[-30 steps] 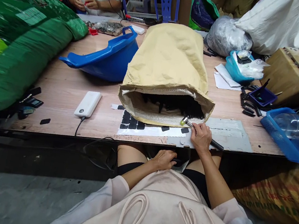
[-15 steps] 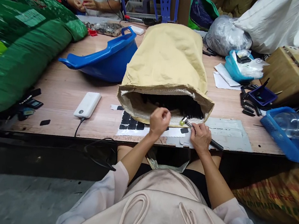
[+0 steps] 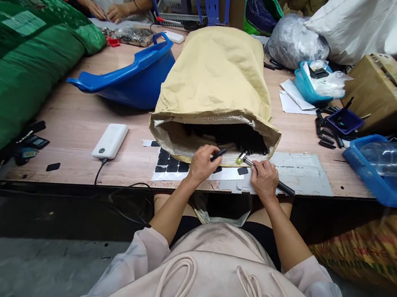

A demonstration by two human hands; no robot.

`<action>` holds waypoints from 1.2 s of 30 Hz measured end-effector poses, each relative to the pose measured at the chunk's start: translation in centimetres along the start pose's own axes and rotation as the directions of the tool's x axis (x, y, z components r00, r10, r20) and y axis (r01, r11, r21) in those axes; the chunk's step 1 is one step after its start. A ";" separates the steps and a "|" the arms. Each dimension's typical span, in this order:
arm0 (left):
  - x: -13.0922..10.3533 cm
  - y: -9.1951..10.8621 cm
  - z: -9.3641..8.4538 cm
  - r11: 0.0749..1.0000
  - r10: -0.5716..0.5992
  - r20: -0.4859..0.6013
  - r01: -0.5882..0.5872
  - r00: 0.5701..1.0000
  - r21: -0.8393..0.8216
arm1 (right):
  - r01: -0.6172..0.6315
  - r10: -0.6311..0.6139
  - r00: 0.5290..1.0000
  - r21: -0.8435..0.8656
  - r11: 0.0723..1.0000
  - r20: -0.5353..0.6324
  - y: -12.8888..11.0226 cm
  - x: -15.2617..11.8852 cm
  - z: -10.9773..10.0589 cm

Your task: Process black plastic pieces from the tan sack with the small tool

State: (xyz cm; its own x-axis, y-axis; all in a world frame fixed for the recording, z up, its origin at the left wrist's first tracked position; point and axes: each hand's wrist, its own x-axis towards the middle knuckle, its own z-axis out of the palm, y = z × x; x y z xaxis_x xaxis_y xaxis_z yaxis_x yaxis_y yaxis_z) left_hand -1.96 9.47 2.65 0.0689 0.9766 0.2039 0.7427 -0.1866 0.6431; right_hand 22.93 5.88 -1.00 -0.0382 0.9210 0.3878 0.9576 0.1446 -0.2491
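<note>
My left hand [image 3: 202,163] is closed on a small black piece [image 3: 219,155] in front of the mouth of a yellow sack [image 3: 220,71]. Many black pieces lie inside the sack. My right hand [image 3: 265,178] grips the shaft of a small hammer [image 3: 249,162], whose head with a yellow-green face points left and whose dark handle sticks out to the right. Under and beside my left hand lies a white sheet with black rounded stickers [image 3: 172,165]. A grey board [image 3: 302,171] lies flat to the right, partly beneath my right hand.
A blue basin [image 3: 134,78] stands left of the sack, with a white power bank [image 3: 111,140] nearer me. Green sacks [image 3: 46,64] fill the left. On the right are a carton [image 3: 388,93] and a blue tray [image 3: 383,190]. Another person's hands [image 3: 109,12] rest across the table.
A black piece now shows in my left hand, where none was visible before. My right hand keeps its grip on the hammer. The view has shifted slightly, and the other person's hands have lowered.
</note>
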 end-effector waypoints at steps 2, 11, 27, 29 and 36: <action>-1.1 0.2 0.4 0.989 0.146 0.140 -0.138 0.979 -0.061 | 0.001 -0.001 1.000 0.001 1.000 -0.002 0.1 0.0 0.0; -1.5 -1.3 2.9 0.981 0.187 0.199 -0.172 0.962 -0.093 | 0.004 -0.004 1.000 0.020 1.000 0.012 0.6 0.3 0.1; -1.3 -0.9 3.0 0.990 0.125 0.225 -0.105 0.966 -0.098 | 0.025 -0.077 0.990 0.401 0.916 0.116 -3.9 -2.3 -3.3; -1.3 -0.9 3.1 0.990 0.119 0.224 -0.099 0.967 -0.098 | 0.034 -0.079 0.992 0.392 0.919 0.098 -4.3 -2.5 -3.5; -1.2 -0.9 3.2 0.991 0.105 0.221 -0.084 0.970 -0.101 | 0.145 -0.157 0.987 0.297 0.944 0.016 -4.7 -2.8 -3.8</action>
State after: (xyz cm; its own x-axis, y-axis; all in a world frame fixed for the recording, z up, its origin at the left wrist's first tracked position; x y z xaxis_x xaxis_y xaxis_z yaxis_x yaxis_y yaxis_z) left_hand -0.59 8.78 -0.58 0.2915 0.9511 0.1021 0.6630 -0.2778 0.6952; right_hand 19.60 1.23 2.50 -0.1929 0.8926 0.4075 0.8132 0.3778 -0.4428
